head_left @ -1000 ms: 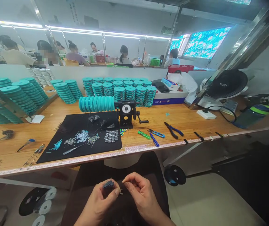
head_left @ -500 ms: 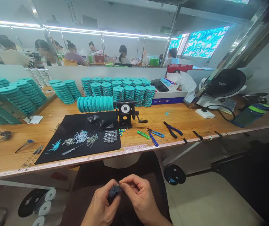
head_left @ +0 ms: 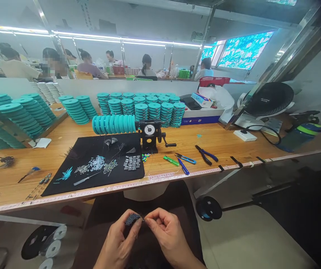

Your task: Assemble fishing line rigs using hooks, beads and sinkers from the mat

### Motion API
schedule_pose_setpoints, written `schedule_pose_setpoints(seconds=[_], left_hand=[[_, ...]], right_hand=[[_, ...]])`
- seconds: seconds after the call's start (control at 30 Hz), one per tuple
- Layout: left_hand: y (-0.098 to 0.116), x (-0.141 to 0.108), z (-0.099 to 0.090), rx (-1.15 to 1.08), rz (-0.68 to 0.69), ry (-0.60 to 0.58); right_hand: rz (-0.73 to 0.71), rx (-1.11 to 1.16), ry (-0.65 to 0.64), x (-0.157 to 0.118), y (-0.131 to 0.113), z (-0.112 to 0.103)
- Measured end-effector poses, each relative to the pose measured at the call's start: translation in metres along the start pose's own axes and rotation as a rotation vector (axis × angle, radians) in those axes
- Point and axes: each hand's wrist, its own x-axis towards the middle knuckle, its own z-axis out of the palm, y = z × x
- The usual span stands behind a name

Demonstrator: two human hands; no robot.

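Holding a bundle of blue-grey beaded wires (head_left: 133, 219) in the left hand (head_left: 118, 234), thumb and fingers closed on it. Right hand (head_left: 168, 234) narrow, fingertips (head_left: 150, 219) pinched at the bundle's edge; pinched item too small to tell. Wrists angled inward, hands close together, below the wooden workbench (head_left: 205, 140).

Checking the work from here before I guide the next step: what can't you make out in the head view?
Head view:
- What the right hand pinches: its fingertips cover it, and any thread is too fine to see.
- Base of the dark beaded bundle: hidden by the left hand.
- Pieces on the black mat: too small to identify singly.
- White spools: cut off by the bottom edge.
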Motion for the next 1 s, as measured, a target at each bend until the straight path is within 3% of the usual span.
schedule_pose_setpoints(seconds=[0.1,0.37,0.5,0.7,1.0], left_hand=[[0.0,0.0,0.0,0.042,0.006,-0.033],[-0.004,0.001,-0.002,0.073,0.003,0.058],[-0.001,0.004,-0.004,-0.063,-0.024,-0.031],[0.005,0.002,-0.007,-0.199,-0.078,-0.171],[-0.006,0.003,-0.004,-0.264,-0.073,-0.197]], right_hand=[[0.003,0.037,0.018,0.001,-0.001,0.0],[0.016,-0.026,-0.074,-0.003,-0.01,0.002],[-0.035,0.099,-0.026,0.0,-0.01,-0.002],[-0.076,0.088,0.017,0.003,-0.001,-0.004],[-0.086,0.139,-0.014,0.001,-0.005,-0.003]])
